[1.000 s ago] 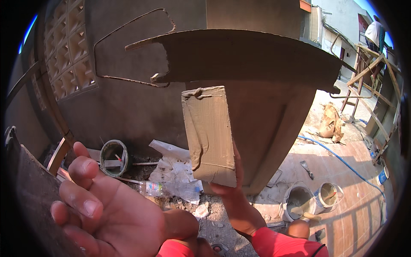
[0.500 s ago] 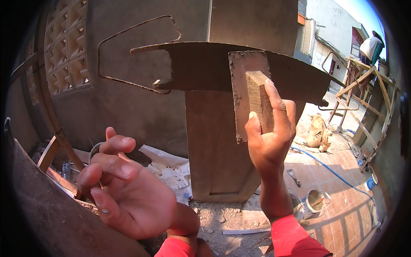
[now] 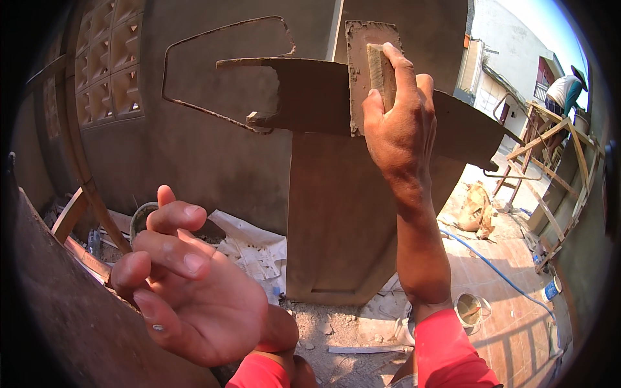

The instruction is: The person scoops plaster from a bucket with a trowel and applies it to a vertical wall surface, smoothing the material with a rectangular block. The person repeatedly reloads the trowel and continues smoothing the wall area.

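Observation:
My right hand grips the wooden handle of a rectangular plastering float, whose flat back faces me. The float rests over a dark, curved horizontal band across the grey plastered pillar; whether it touches the surface I cannot tell. A bent metal rod frame juts from the band's left end. Low at the left, my left hand is open, palm upward, with loosely bent fingers apart and nothing in it.
A co-worker is up on timber scaffolding at right. Below are a torn sack, blue hose, bucket and tiled floor. A white sheet lies by the grey wall, which has a vent-block panel.
My right hand has lifted the float and turned its mortar-coated face away from me, then moved it higher over the band and pillar. My left hand has shifted slightly up and right, still open.

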`<state>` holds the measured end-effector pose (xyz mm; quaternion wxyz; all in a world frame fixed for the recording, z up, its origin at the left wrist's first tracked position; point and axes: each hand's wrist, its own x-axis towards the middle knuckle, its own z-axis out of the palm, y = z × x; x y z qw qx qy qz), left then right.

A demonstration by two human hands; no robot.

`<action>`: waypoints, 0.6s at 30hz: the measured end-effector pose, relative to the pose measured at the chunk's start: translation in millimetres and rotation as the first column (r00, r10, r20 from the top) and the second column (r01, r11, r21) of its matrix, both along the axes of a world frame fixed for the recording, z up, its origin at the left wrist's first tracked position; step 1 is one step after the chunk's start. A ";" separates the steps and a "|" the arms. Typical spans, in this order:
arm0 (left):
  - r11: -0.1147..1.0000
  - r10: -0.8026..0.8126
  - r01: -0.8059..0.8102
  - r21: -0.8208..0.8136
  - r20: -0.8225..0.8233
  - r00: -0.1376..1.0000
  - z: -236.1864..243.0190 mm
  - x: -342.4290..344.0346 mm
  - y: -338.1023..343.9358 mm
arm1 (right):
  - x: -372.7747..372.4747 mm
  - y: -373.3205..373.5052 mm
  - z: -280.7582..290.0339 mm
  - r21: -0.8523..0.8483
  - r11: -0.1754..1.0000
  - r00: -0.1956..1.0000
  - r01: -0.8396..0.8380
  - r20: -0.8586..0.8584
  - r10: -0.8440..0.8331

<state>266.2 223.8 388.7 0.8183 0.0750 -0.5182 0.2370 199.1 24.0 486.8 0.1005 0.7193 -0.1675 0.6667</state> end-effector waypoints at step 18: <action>0.994 -0.099 0.100 -0.047 0.008 0.995 0.5 -11.5 0.5 | -97.9 -19.3 -50.6 0.157 0.885 0.877 -0.438 0.288 0.384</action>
